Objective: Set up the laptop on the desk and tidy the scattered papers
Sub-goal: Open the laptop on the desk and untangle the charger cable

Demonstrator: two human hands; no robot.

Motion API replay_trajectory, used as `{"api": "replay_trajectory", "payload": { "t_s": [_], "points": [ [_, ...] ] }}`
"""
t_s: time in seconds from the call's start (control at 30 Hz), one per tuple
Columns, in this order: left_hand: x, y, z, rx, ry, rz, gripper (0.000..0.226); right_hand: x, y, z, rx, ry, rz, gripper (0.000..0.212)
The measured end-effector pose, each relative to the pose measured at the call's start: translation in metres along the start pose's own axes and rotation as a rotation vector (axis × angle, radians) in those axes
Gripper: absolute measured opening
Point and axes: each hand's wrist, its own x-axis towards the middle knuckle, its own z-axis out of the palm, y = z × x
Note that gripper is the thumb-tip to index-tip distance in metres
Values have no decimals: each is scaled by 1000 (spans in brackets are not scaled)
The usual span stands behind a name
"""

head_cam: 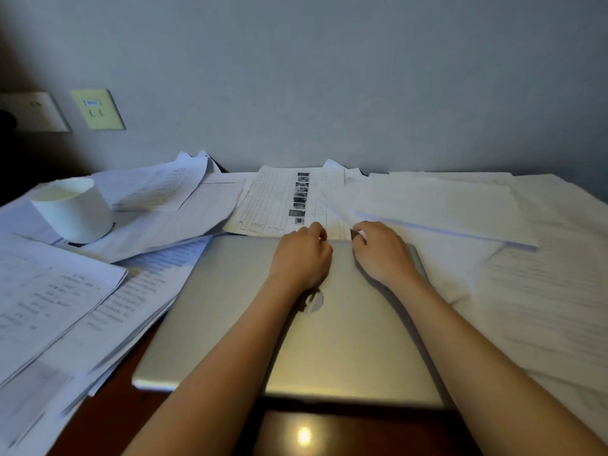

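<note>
While both forearms stretch across it, silver laptop (345, 324) lies closed near middle of dark wooden desk (112, 422), lid flat. Left hand (301, 255) and right hand (381, 251) side by side at lid's far edge, fingers curled; whether they clutch lid edge or sheet beyond, cannot tell. Printed form (279, 205) with strip of small photos touches laptop's far edge. Papers (49, 307) heaped on left, more sheets (543, 291) on right, both overlapping laptop's sides. White paper cup (74, 209) upright on papers, far left. Wall sockets (97, 108) behind it
</note>
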Motion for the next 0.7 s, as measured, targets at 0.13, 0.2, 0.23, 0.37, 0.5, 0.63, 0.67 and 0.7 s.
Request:
{"api": "replay_trajectory", "payload": {
  "t_s": [0.13, 0.2, 0.23, 0.37, 0.5, 0.63, 0.67, 0.7],
  "points": [
    [-36, -3, -9, -7, -20, 54, 34, -48, -1, -10, -82, 61, 33, 37],
    [-53, -3, -14, -3, -49, 76, 36, -71, -1, -15, -92, 81, 72, 35],
    [-61, -3, -16, 2, -60, 85, 37, -82, 0, -17, -84, 87, 92, 35],
    [-84, 4, -19, 49, -77, 125, 38, -113, 5, -32, 161, 79, 212, 36],
    [-101, 31, -18, 49, -233, 275, 43, -124, 35, -46, 261, 158, 291, 37],
    [-124, 73, -13, -4, -472, 512, 66, -124, 63, -48, 79, -2, 182, 41],
    [-126, 79, -10, 22, -478, 570, 72, -123, 65, -49, -9, -98, 140, 43],
    [-125, 84, -7, 43, -461, 609, 73, -121, 67, -49, -96, -175, 106, 45]
  ]
}}
